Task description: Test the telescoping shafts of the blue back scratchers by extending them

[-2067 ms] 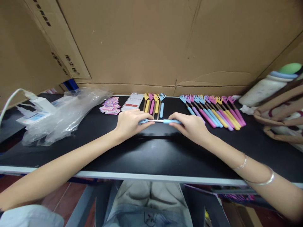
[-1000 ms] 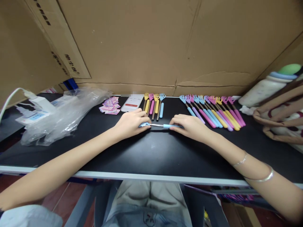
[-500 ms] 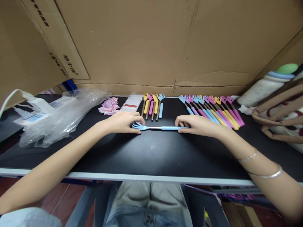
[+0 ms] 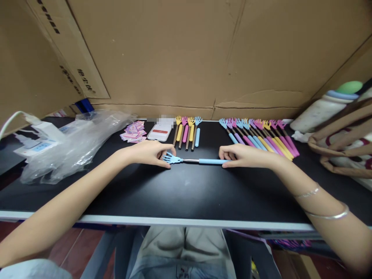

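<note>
- Blue plastic back scratcher lies crosswise on the black table, mid-scene, pinched at both ends.
- Left hand clasps its claw head; right hand clasps the handle.
- It looks light. The thin metal shaft probably bends, so the ends seem the safest holds.
- Farther back lie four scratchers, with a longer row to their right.

scratcher on table, phone behind, bag left
</note>
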{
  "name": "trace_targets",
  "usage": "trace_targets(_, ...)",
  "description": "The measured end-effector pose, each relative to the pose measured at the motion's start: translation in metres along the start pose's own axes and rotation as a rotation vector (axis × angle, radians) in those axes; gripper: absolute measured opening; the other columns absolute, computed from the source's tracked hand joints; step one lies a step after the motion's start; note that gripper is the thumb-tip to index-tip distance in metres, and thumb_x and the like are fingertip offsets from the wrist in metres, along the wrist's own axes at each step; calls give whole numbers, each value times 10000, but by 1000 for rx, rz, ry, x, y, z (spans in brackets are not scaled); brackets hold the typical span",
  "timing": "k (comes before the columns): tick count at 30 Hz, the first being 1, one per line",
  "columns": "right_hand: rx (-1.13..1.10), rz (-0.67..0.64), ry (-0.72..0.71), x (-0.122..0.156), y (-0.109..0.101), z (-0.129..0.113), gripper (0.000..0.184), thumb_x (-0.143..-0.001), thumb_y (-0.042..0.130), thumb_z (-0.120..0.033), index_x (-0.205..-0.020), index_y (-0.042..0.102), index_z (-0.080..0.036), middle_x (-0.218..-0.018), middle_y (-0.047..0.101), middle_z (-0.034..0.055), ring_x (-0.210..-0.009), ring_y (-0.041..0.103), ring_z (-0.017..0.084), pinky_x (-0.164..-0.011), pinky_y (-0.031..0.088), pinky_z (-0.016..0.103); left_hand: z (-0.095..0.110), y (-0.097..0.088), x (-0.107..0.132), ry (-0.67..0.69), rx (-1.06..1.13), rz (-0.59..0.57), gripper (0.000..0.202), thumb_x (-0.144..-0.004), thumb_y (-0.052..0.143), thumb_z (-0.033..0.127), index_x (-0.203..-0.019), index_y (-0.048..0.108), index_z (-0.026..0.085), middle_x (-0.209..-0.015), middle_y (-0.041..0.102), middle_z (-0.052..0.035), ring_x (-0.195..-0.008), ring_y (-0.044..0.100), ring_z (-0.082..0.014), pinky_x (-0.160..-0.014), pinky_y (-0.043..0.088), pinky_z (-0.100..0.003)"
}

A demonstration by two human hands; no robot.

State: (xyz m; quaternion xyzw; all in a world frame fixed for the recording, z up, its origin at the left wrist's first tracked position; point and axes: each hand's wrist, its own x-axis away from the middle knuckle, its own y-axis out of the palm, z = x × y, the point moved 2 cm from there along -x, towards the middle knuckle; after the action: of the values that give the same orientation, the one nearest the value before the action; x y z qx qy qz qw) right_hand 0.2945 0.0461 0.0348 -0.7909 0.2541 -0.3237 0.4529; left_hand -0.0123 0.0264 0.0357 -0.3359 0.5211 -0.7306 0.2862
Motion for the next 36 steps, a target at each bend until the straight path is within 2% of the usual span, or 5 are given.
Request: trace_targets(36, -2, 33, -22, 2, 1, -2, 266, -780, 558, -459, -825, 515, -200, -684, 478, -21, -590, 409, 100, -520, 246, 231, -6, 5, -6, -16, 191, -24, 431, -735, 600, 528, -1049, 554, 237, -674, 504, 58, -626, 500, -105, -551, 305, -189)
